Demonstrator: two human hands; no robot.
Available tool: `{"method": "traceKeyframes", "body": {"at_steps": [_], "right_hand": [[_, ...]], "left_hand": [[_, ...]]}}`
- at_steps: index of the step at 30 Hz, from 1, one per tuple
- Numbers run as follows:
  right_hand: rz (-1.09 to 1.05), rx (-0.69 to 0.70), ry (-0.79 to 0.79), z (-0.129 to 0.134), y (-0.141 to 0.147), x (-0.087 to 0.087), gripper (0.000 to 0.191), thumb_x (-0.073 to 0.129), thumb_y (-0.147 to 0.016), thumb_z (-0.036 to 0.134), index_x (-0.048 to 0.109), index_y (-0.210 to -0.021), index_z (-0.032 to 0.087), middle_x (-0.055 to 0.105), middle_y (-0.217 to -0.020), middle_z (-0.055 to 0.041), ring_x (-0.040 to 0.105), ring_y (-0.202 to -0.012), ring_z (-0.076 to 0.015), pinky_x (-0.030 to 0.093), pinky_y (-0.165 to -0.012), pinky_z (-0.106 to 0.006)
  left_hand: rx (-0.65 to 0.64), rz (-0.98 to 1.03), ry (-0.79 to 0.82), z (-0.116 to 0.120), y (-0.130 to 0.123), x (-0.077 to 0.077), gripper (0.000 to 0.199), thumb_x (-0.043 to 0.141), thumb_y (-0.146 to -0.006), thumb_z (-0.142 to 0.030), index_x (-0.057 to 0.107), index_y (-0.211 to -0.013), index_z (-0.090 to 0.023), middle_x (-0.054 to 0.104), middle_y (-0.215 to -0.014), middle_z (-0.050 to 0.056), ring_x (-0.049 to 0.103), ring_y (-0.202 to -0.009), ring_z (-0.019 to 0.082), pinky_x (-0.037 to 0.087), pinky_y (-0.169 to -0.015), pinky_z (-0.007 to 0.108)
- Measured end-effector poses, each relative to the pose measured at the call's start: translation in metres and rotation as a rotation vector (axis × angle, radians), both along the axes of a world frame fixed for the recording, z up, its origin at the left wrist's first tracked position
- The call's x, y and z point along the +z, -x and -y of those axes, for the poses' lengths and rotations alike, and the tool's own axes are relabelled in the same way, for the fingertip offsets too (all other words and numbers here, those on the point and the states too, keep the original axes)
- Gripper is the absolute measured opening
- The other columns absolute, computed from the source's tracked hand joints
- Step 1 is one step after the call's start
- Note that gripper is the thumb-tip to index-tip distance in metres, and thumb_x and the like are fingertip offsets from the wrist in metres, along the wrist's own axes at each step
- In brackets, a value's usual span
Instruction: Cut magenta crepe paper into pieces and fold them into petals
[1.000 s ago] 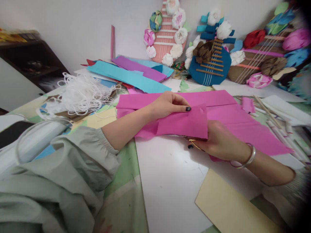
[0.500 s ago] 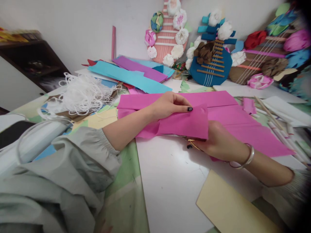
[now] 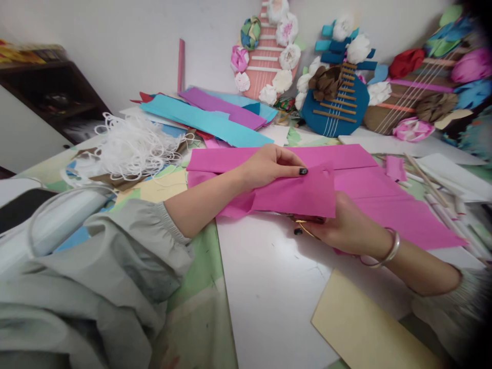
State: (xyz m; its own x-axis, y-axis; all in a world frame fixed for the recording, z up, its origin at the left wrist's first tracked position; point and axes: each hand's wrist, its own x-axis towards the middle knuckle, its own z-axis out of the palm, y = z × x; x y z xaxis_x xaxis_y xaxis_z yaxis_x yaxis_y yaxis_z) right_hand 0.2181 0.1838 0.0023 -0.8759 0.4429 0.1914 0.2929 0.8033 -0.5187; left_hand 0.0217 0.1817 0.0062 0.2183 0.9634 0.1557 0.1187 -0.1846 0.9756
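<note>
My left hand [image 3: 271, 166] pinches the upper edge of a folded pink paper piece [image 3: 294, 192] between thumb and fingers. Below that piece, my right hand [image 3: 340, 223] is closed around scissors [image 3: 305, 221], whose gold-coloured handle shows at the fingers. The blades lie mostly hidden under the lower edge of the paper. More of the pink paper [image 3: 395, 207] spreads out to the right beneath my right hand and wrist, and a folded pink strip [image 3: 226, 159] lies behind my left hand.
A white board [image 3: 265, 297] lies under the work, with a cream card [image 3: 369, 323] at front right. White cord [image 3: 132, 148] is heaped at left. Blue paper [image 3: 200, 120] lies behind. Decorated paper instruments, one a blue lute [image 3: 332, 110], lean on the wall. Markers [image 3: 448, 215] lie at right.
The loose right end of the pink piece has shifted slightly right and up. My hands keep nearly the same places and grips; the whole view has drifted a little.
</note>
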Motion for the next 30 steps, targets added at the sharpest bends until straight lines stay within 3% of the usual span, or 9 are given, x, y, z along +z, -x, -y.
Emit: {"method": "traceKeyframes", "body": {"at_steps": [10,15,21,30], "right_hand": [[-0.011,-0.007,-0.019,0.0009,0.0013,-0.0021,0.005,0.057,-0.071,0.013,0.055,-0.072,0.017,0.063,-0.064,-0.0014,0.054,-0.053,-0.0146,0.039,-0.052,-0.026],[-0.022,0.001,-0.048,0.0029,0.0032,-0.0022,0.007,0.056,-0.073,0.014,0.056,-0.079,0.017,0.066,-0.075,-0.0046,0.058,-0.063,-0.0168,0.043,-0.057,-0.027],[-0.025,0.002,-0.03,0.0029,0.0032,-0.0044,0.002,0.056,-0.074,0.015,0.056,-0.074,0.017,0.064,-0.067,-0.003,0.056,-0.056,-0.0159,0.042,-0.052,-0.027],[-0.035,-0.029,0.028,0.0055,0.0031,-0.0055,0.015,0.058,-0.073,0.012,0.059,-0.087,0.017,0.07,-0.082,-0.0053,0.064,-0.07,-0.0187,0.05,-0.062,-0.028]], "left_hand": [[-0.005,0.018,0.014,0.0009,-0.0013,0.0004,0.016,0.071,-0.074,-0.026,0.07,-0.081,-0.012,0.069,-0.083,0.005,0.061,-0.074,0.012,0.048,-0.071,0.025],[-0.008,0.056,0.008,0.0009,-0.0024,0.0004,0.018,0.072,-0.073,-0.028,0.07,-0.08,-0.011,0.068,-0.081,0.004,0.061,-0.073,0.012,0.049,-0.071,0.026],[0.003,0.058,0.015,0.0015,-0.0025,0.0005,0.02,0.073,-0.072,-0.03,0.07,-0.08,-0.012,0.068,-0.081,0.004,0.06,-0.072,0.012,0.049,-0.069,0.025],[0.0,0.061,0.0,0.0003,-0.0019,-0.0004,0.02,0.073,-0.072,-0.029,0.07,-0.08,-0.011,0.069,-0.082,0.004,0.061,-0.074,0.012,0.049,-0.071,0.024]]}}
